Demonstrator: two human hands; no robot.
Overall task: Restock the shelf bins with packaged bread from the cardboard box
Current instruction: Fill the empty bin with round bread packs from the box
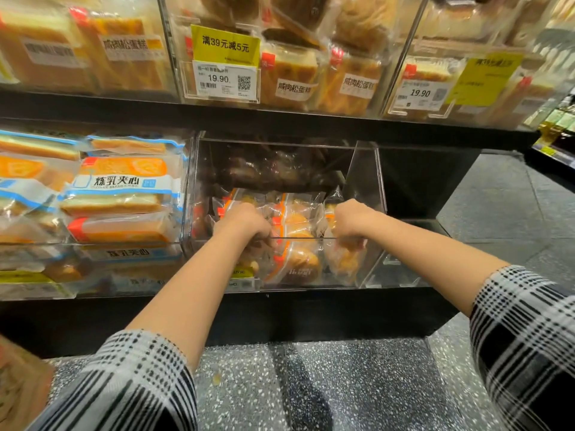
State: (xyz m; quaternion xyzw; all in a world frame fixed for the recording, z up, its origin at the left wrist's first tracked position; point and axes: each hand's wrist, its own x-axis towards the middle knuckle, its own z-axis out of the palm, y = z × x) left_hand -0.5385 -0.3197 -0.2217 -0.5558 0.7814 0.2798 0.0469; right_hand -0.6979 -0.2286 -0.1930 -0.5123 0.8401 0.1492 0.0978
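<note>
Hands inside clear acrylic bin (367, 181): left hand (245, 223) fingers curled, gripping packaged bread (295, 262); right hand (353, 220) clenched on another bread pack (343, 264).

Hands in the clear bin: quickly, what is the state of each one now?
Left hand: fingers curled down onto the bread packets in the bin; a real grip cannot be told.
Right hand: curled, gripping a bread packet.

Both hands (298, 225) reaching into clear bin (367, 181), gripping bread packets (298, 241)
</note>
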